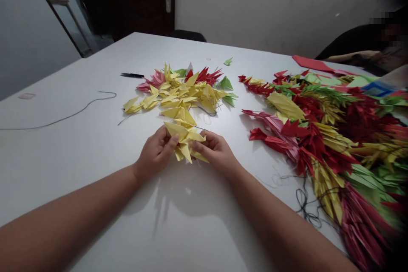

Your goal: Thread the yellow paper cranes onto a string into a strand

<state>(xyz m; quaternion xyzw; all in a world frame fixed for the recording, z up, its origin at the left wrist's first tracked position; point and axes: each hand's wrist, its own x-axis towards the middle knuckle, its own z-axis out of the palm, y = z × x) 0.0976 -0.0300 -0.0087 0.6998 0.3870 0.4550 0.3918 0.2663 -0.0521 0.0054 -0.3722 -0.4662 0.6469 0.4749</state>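
Between my two hands is a yellow origami crane (182, 134), held just above the white table. My left hand (157, 146) pinches its left side, with the thumb on top. On the other side my right hand (213, 148) is closed on the same folded paper, thumb against its lower edge. More yellow cranes trail from it toward a loose pile of yellow paper cranes (181, 91), with red, pink and green ones at its back. A dark thread shows beside my right fingers. What lies under the fingertips is hidden.
Strung paper cranes in red, yellow, green and pink (318, 136) heap along the right, with tangled black thread (307, 208). A dark cutter-like tool (132, 75) lies behind the pile. Another thread (79, 111) runs left on the table (95, 148). A person (357, 44) sits far right.
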